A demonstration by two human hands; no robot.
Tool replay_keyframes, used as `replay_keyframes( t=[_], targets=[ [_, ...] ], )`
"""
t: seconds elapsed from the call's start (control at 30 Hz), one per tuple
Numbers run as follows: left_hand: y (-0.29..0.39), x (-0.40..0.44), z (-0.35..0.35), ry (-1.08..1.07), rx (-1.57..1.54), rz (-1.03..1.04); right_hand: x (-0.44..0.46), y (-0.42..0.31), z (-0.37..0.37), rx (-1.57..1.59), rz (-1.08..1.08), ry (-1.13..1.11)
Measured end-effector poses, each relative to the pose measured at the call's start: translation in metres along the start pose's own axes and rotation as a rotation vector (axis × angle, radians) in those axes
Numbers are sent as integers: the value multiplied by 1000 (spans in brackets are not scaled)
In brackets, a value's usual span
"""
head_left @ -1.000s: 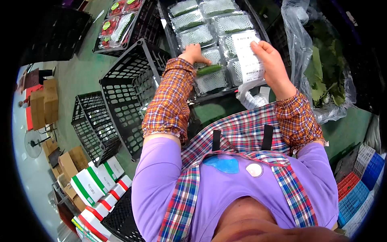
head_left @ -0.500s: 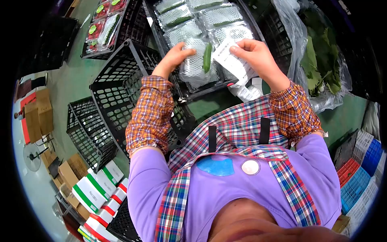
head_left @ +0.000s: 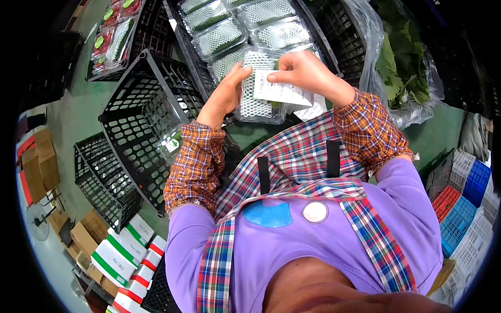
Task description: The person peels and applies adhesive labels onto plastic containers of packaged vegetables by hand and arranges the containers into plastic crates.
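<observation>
My left hand (head_left: 227,94) grips the left side of a clear plastic pack (head_left: 250,108), with white foam netting and a green vegetable, probably a cucumber, inside. Between the thumb and fingers of my right hand (head_left: 308,75) is a strip of white printed labels (head_left: 282,94). It lies across the front of the pack and hides part of it; I cannot tell whether a label sticks to the lid. Just beyond my hands, a black crate (head_left: 181,43) holds several similar packs (head_left: 219,39) in rows.
Empty black crates (head_left: 138,112) stand on the left, with red-fruit packs (head_left: 112,39) farther back. At right, large green leaves (head_left: 399,62) fill a plastic-lined crate. White cartons (head_left: 117,255) are stacked at lower left, coloured baskets (head_left: 456,224) at lower right.
The pack has come up out of the crate, nearer my body, in my left hand. My right hand has moved left, bringing the label strip from beside the pack to over it.
</observation>
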State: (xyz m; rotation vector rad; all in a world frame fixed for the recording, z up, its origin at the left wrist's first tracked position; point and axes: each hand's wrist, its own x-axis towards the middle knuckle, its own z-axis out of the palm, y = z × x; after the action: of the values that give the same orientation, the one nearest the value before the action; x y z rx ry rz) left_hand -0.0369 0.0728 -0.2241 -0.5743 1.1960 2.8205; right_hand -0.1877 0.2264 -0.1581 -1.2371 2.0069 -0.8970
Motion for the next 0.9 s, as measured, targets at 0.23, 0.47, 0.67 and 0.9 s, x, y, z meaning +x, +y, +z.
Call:
replay_keyframes(
  t=[0.23,0.47,0.67,0.9],
  targets=[
    [-6,-1,-1,-26,-17,3,0,-5,1,-155,2,3],
    [-14,3,-7,-27,-25,-43,-2,-10,-2,-143,-34,-78],
    [-18,2,3,-28,-36,-54,0,0,6,-291,4,-18],
    [-10,-3,10,-61,184,5,0,1,0,-358,38,-71]
  ],
)
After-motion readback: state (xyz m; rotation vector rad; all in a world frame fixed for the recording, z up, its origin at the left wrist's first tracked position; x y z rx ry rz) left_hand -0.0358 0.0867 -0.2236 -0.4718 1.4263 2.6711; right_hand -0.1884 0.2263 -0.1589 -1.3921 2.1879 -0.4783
